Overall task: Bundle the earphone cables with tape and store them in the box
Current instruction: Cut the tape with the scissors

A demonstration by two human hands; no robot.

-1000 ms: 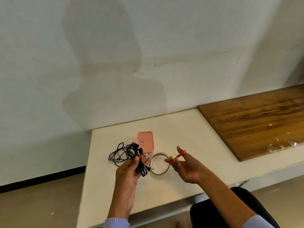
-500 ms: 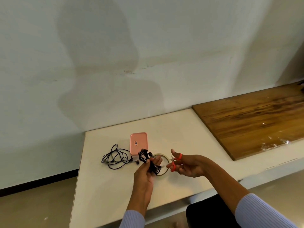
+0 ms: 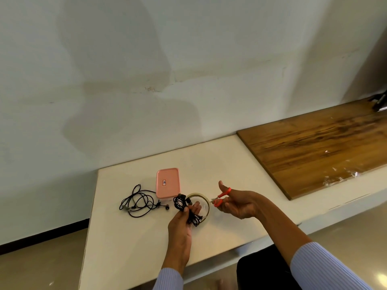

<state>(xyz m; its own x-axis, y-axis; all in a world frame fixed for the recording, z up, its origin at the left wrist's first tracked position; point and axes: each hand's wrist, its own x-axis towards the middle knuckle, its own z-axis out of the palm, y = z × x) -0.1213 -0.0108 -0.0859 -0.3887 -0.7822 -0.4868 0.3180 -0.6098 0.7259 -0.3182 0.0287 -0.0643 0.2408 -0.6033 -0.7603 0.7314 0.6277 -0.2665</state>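
Low in the frame, two forearms in pale blue ribbed sleeves [image 3: 326, 268] reach up over the front edge of a white table [image 3: 129, 248]. The left hand [image 3: 181, 227], at lower centre, grips a coiled black earphone cable [image 3: 185, 208] between thumb and curled fingers; the bundle's long axis runs from upper left to lower right, its looped end pointing toward the box and its loose tail hanging to the lower right. Just behind that hand lies a roll of clear tape [image 3: 206, 203], flat on the table, partly hidden by the fingers. To the right, the right hand [image 3: 238, 204] holds small red-handled scissors [image 3: 221, 197], thumb through one loop and raised, fingers curled round the other; the blades point left toward the tape roll, and whether they are parted cannot be told.

Left of centre, a second black earphone cable [image 3: 140, 200] lies loose and tangled on the table, spread mostly left to right. Beyond it sits the pink box [image 3: 168, 183], lid on, its long axis running away from the viewer; its contents are hidden. Farther right, a dark wooden board [image 3: 324, 149] lies against the white wall [image 3: 188, 59].
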